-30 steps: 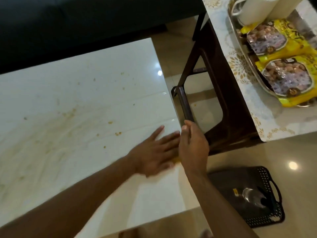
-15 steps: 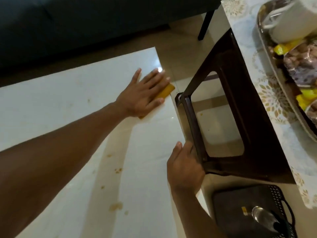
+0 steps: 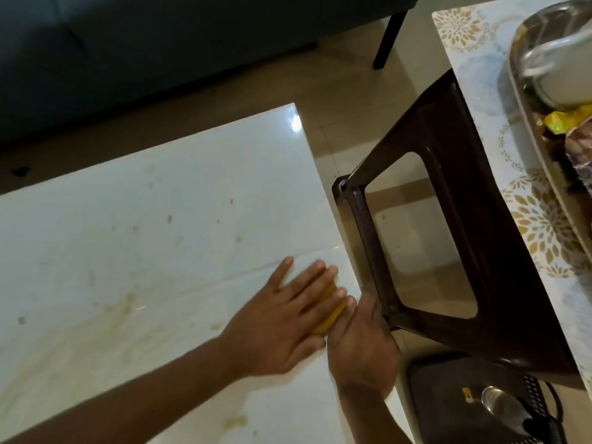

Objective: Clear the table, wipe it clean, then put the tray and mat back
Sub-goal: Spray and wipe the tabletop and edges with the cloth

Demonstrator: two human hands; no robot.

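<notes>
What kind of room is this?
Probably a home living room: a dark sofa behind the stained white table, a brown plastic stool beside it, and a steel tray on a floral mat.

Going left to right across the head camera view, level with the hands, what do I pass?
White table → left hand → yellow sponge → right hand → brown stool → floral mat.

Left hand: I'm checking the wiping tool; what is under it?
A yellow pad shows under the left hand, pressed flat on the white table. The fingers cover most of it.
</notes>
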